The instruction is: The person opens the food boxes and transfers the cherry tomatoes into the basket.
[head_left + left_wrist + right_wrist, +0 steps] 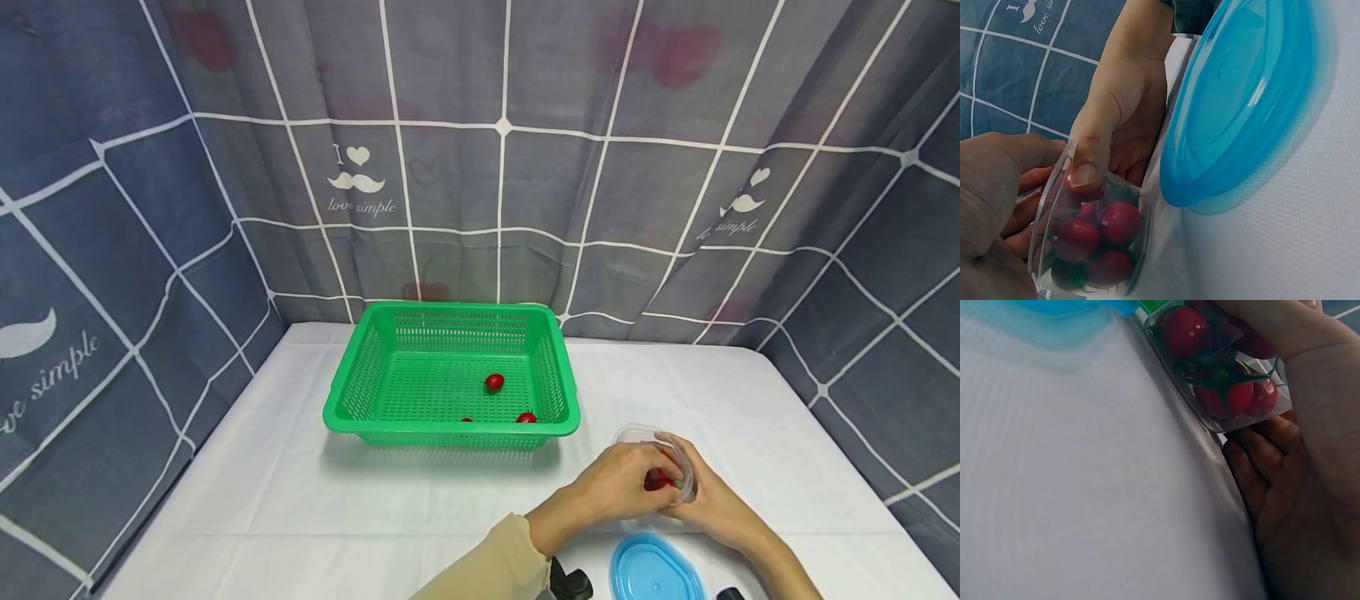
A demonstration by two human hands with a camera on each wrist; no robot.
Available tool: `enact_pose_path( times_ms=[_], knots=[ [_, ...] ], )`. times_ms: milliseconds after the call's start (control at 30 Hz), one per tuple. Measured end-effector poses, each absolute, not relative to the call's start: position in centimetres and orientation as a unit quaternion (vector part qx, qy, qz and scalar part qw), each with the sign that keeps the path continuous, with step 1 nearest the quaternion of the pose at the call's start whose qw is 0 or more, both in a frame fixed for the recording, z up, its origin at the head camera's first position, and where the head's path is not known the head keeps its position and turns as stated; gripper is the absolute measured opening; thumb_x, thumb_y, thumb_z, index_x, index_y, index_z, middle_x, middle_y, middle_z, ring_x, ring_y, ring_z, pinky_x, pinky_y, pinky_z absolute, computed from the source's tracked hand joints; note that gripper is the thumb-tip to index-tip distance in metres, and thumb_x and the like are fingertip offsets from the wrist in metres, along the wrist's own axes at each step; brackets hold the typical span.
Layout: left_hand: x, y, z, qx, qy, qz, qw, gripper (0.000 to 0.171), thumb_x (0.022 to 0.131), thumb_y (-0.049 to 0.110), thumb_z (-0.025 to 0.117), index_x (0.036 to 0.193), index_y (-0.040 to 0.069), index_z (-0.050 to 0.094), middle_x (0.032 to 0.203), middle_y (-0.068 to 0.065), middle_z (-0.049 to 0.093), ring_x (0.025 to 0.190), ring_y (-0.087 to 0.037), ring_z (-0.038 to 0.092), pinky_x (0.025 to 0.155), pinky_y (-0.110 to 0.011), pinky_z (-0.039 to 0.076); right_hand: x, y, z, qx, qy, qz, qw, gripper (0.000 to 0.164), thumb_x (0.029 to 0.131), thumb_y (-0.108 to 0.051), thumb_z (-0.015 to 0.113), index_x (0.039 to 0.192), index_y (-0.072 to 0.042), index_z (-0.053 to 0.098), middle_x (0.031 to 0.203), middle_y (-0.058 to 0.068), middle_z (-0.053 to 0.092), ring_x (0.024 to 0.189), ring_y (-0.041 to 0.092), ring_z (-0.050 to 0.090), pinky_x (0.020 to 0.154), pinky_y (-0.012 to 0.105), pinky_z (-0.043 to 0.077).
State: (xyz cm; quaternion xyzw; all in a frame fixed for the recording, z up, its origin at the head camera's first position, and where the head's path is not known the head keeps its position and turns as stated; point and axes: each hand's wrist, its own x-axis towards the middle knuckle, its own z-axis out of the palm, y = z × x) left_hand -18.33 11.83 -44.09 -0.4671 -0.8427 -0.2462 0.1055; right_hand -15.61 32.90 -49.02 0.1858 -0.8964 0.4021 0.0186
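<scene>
A clear plastic container (685, 475) of red cherry tomatoes (1121, 223), some with green stems, stands tilted on the white table. My right hand (712, 510) grips it, the thumb (1260, 322) along its wall and the other fingers on the far side. At its mouth, my left hand (618, 483) has its fingers bent in among the tomatoes. Whether it pinches one is hidden by the hand and the wall. To the left sits a green basket (450, 429) with a tomato (493, 382) on its floor, another (527, 417) and a third partly hidden behind the front rim.
A blue lid (656, 571) lies on the table (247, 500) just in front of the container. Dark objects (573, 583) show near both wrists. Grey checked curtains (450, 183) enclose the table at the back and sides.
</scene>
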Motion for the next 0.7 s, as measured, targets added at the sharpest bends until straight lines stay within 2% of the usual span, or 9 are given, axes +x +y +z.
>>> enact_pose_path(
  times_ms=[67,267,367,700],
  knots=[
    [-18.34,11.82,-44.13,-0.467,-0.841,-0.251,0.107,0.013,0.094,0.025,0.072,0.104,0.024,0.080,0.103,0.018,0.073,0.093,0.012,0.058,0.080,0.002,0.036,-15.59,32.89,-49.01,0.184,-0.897,0.401,0.021,0.093,0.086,-0.018,0.083,0.161,-0.021,0.028,0.143,-0.010,0.051,0.125,-0.014,0.046,0.093,0.019,0.047],
    [-18.38,11.72,-44.19,-0.462,-0.839,-0.268,0.105,0.010,0.094,0.023,0.072,0.100,0.022,0.080,0.099,0.017,0.074,0.084,0.012,0.056,0.073,0.003,0.034,-15.63,32.90,-49.13,0.184,-0.892,0.412,0.025,0.094,0.084,-0.017,0.084,0.160,-0.019,0.030,0.141,-0.025,0.046,0.124,-0.016,0.043,0.092,0.017,0.046],
    [-18.43,11.77,-44.24,-0.461,-0.840,-0.266,0.107,0.009,0.093,0.024,0.073,0.099,0.022,0.080,0.098,0.017,0.074,0.081,0.012,0.054,0.071,0.002,0.034,-15.65,32.91,-49.21,0.184,-0.890,0.416,0.023,0.094,0.084,-0.016,0.084,0.160,-0.018,0.030,0.141,-0.027,0.045,0.124,-0.016,0.043,0.092,0.017,0.046],
    [-18.57,11.88,-44.40,-0.454,-0.843,-0.267,0.112,0.007,0.093,0.024,0.073,0.094,0.022,0.080,0.092,0.019,0.073,0.080,0.011,0.054,0.071,0.001,0.035,-15.45,32.86,-49.00,0.175,-0.900,0.399,0.023,0.094,0.084,-0.020,0.085,0.160,-0.021,0.029,0.145,-0.010,0.048,0.125,-0.018,0.039,0.092,0.019,0.046]
  ],
)
